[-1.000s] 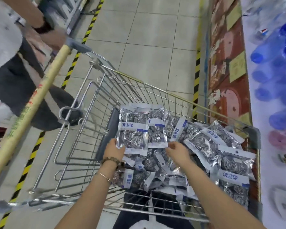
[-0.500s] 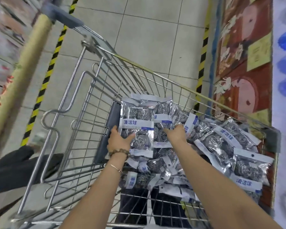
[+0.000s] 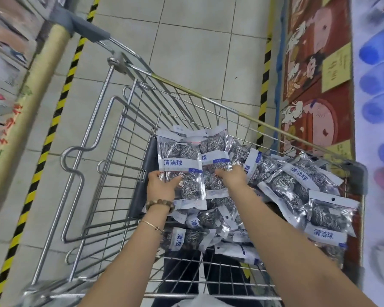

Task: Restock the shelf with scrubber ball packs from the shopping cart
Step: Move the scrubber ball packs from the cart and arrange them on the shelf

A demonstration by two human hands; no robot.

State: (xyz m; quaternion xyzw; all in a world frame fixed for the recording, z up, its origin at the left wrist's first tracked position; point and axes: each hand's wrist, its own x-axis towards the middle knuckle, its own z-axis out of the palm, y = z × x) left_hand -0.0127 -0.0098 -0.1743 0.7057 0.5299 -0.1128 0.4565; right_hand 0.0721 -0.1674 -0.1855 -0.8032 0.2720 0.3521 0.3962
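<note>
In a shop aisle floored with pale grey tiles [image 3: 197, 52], a yellow-and-black hazard stripe [image 3: 64, 85] runs down the left side and another [image 3: 264, 85] down the right. Blurred shelving [image 3: 5, 52] rises at my left, and a red panel with cartoon figures [image 3: 315, 85] at my right. Between them stands the wire shopping cart [image 3: 129, 165], its tan handle bar [image 3: 31, 103] slanting off to the left, and all the scrubber ball packs lie inside its basket. My left hand [image 3: 161, 187], wearing one beaded bracelet [image 3: 160, 204] and one thin bangle [image 3: 151, 224], grips the front pack [image 3: 180, 165] by its lower left edge, thumb curled across the clear film. That pack's long axis runs away from me, its header at the far end and its blue-lettered label reading upright to me; two steel balls show above the label. My right hand [image 3: 233, 177] rests knuckles-up against the second pack [image 3: 215, 160] just behind and to the right, which lies the same way; I cannot tell whether those fingers close on it. So two packs are at my hands; the heap of packs [image 3: 297, 185] sprawls to the right and below, long axes slanting every way, at least eight more, too overlapped to count exactly.
</note>
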